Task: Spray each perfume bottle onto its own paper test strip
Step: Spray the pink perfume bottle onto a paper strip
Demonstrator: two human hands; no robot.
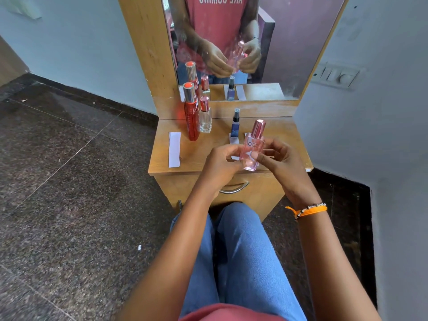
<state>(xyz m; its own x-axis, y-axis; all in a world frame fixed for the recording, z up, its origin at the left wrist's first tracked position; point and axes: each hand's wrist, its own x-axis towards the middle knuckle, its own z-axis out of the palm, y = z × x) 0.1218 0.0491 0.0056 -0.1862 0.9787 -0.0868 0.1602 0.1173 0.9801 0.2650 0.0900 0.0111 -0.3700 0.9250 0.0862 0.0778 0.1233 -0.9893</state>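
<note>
Our fingers (254,156) are pinching the pink bottle (252,149), left hand (222,163) and right hand (281,161) holding it above the tabletop (162,158) at frame centre. Its cap (259,128) is on, so uncapping probably comes next. We are reading "DG" on it.

The person's arms are bare to above the elbows, with no sleeves in view. On the right wrist sits an orange thread band (309,210), knotted with a loose end sticking out on the inner side, and just above it a thin bracelet (311,206) of small dark and pale beads. The left wrist carries nothing. Blue denim jeans (234,256) cover both legs. At the bottom edge shows a strip of a faded red shirt (222,313). The left hand (222,162) and right hand (281,161) wear no rings that can be seen.
</note>
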